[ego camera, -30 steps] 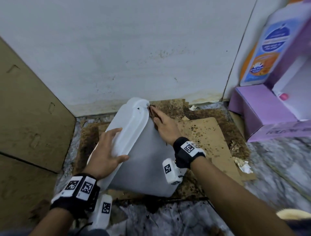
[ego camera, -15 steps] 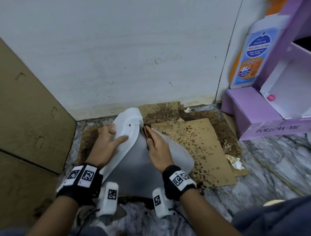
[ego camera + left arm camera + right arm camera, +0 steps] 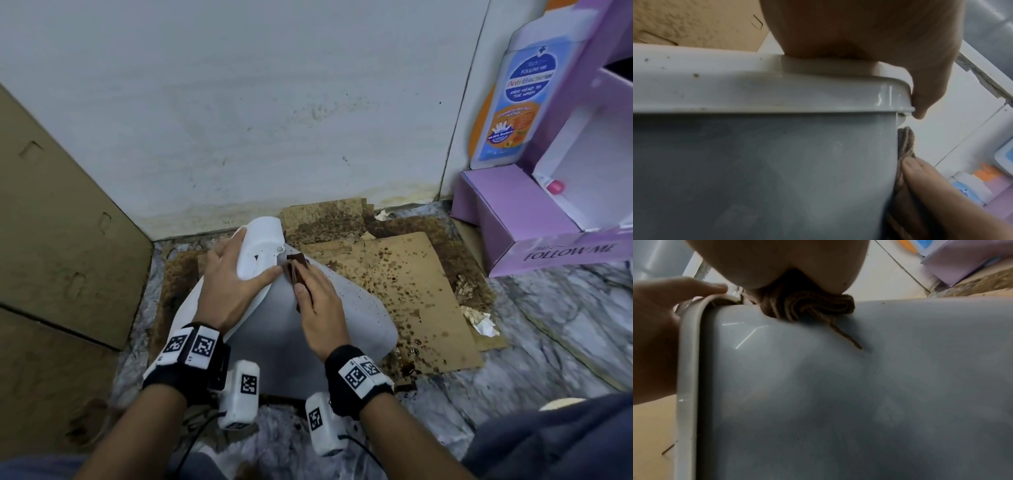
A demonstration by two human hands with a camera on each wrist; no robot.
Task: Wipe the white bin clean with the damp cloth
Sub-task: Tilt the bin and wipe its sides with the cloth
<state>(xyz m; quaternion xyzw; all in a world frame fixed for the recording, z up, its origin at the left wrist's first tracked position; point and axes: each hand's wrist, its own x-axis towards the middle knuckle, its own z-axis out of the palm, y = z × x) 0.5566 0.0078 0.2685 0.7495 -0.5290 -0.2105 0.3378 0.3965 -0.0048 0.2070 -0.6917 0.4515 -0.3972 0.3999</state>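
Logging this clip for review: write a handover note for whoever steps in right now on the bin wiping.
Left hand: grips the lid end of the white bin, steadying it tilted on the stained cardboard.
Right hand: presses the folded brown cloth flat on the bin's side, just below the lid.
Done: wiping is under way near the lid.
Left: dark specks show on the lid and right side; remaining faces unchecked.

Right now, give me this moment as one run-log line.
step: wiping bin side | left hand: holds lid edge of white bin, tipped over | right hand: presses brown cloth on bin wall below lid | floor: stained cardboard
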